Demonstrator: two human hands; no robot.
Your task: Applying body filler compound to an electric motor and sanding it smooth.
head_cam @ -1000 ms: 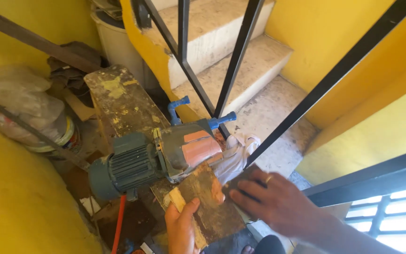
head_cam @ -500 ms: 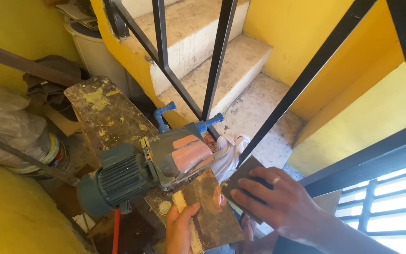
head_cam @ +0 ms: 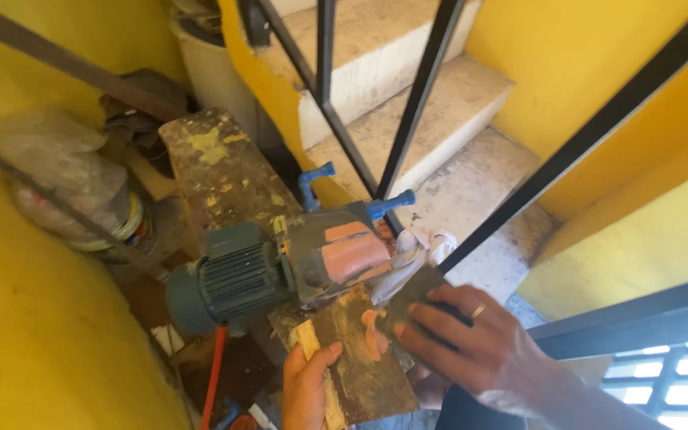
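My left hand (head_cam: 306,388) grips the near end of a paint-stained wooden board (head_cam: 357,350), thumb on top next to a pale wooden strip (head_cam: 313,350). Spread flat, my right hand (head_cam: 462,337) presses a dark flat scraper blade (head_cam: 408,302) against the board, where a smear of orange paste (head_cam: 372,334) lies. A ring sits on one finger. Just beyond the board stands a grey-green electric motor pump (head_cam: 276,267), its casing smeared orange (head_cam: 350,253), with blue pipe fittings (head_cam: 316,179) behind it.
A stained plank (head_cam: 220,167) runs back from the pump. Black metal railing bars (head_cam: 420,99) cross above concrete steps (head_cam: 431,111). A plastic-covered bucket (head_cam: 81,195) stands at the left by the yellow wall. A white rag (head_cam: 416,247) lies beside the pump; an orange hose (head_cam: 213,378) hangs below.
My right hand has slid left from the board's edge onto its top with the scraper. The view has shifted slightly; my left hand keeps its hold.
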